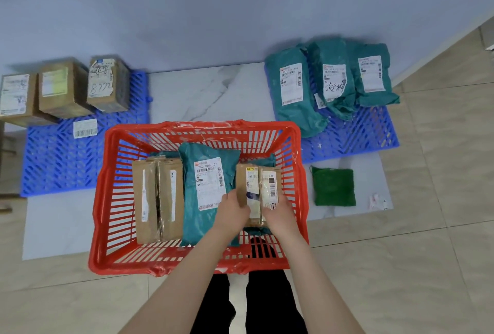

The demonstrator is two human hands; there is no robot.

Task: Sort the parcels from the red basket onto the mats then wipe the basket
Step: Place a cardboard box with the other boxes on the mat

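The red basket [112, 200] stands on the floor in front of me. Inside lie a long cardboard box [157, 200] on the left, a teal mailer bag [205, 194] in the middle and a small cardboard box [258, 186] on the right. My left hand [232, 209] and my right hand [278, 212] grip the small box from either side at its near end. More teal bags lie partly hidden under the boxes. A left blue mat [61, 162] carries three cardboard boxes [62, 90]. A right blue mat [369, 133] carries three teal bags [331, 79].
A folded green cloth [334, 186] lies on the pale floor sheet right of the basket, with a crumpled scrap of paper [377, 201] beside it. A loose barcode label [85, 128] lies on the left mat. A blue-grey wall rises behind the mats. My dark trouser legs stand below the basket.
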